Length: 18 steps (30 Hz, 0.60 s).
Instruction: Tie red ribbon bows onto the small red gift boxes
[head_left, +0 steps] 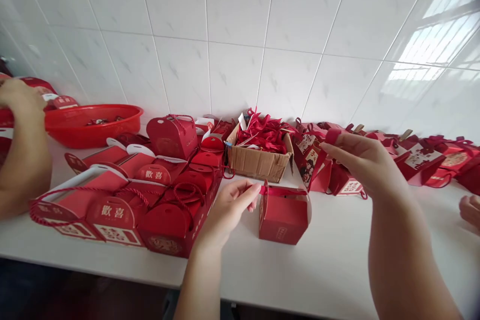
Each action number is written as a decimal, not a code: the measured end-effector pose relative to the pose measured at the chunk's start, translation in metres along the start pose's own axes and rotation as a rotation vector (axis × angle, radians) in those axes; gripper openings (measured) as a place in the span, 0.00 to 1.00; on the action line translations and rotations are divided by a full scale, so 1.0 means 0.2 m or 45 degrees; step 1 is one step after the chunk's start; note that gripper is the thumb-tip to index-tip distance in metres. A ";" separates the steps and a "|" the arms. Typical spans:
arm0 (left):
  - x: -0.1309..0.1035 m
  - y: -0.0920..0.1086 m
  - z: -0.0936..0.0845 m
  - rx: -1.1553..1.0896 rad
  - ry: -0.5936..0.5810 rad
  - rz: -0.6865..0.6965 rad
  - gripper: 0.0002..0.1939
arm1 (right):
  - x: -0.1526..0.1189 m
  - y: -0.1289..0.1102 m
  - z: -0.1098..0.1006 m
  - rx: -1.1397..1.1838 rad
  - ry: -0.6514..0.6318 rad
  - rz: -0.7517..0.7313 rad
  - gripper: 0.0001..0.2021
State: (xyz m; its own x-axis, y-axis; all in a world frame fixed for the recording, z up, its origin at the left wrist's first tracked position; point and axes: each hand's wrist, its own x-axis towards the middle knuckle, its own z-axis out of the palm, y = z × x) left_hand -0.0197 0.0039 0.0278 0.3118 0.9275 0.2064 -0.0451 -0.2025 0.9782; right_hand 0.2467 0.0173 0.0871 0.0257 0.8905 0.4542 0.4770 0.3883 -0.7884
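We pinch a thin red fabric ribbon — left hand beside the small red cardboard box, right hand above its right.

A hand can pass along the front strip of the worktop, right of the red box; grouped boxes block the left, a carton the rear.

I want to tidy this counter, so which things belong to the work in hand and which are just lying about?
In hand:
- ribbon, held by left hand and right hand
- red box between them
- cardboard carton of ribbons, probably the supply

Apparently just lying about:
- red basin
- grouped boxes at left
- ribboned boxes at right
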 end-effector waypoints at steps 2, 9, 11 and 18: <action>-0.02 0.02 -0.01 -0.070 0.062 0.082 0.17 | 0.02 -0.04 0.03 -0.015 0.131 -0.027 0.12; 0.03 0.05 -0.01 -0.291 0.186 0.204 0.15 | 0.03 -0.09 0.03 0.201 0.107 -0.076 0.07; 0.08 0.09 0.02 -0.232 0.210 0.212 0.14 | 0.04 -0.07 0.00 0.383 0.074 -0.101 0.07; 0.29 0.41 0.21 0.832 -0.218 0.038 0.11 | 0.05 -0.01 -0.12 0.690 -0.011 -0.028 0.10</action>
State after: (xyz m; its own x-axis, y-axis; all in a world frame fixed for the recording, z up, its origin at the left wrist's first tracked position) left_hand 0.0335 0.0271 0.1197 0.4674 0.8667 0.1742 0.5105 -0.4255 0.7472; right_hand 0.2665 0.0205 0.1033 0.0123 0.8819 0.4713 -0.0437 0.4714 -0.8808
